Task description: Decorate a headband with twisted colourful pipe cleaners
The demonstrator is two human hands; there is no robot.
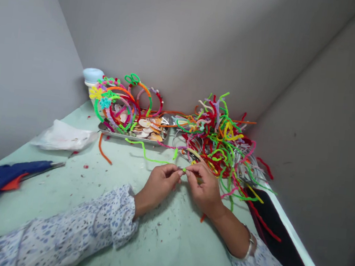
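Observation:
Over the middle of the pale green table [166,242], my left hand [160,184] and my right hand [204,188] meet fingertip to fingertip. Both pinch a small bright green fuzzy piece [184,170]; a thin strip runs between the fingers, its shape partly hidden. A pale yellow fuzzy stem [193,152] lies just beyond my right hand. Behind my left hand a long lime green stem [145,151] stretches across the table, and a short green piece [175,153] is beside its end.
A heap of colourful fuzzy stems [223,146] fills the back right. Decorated hoops [120,106] stand at a metal tray [132,137] of pale discs. A blue glue gun [10,179], plastic bag [64,137] and white container [92,86] are left; a dark flat object [281,233] lies right.

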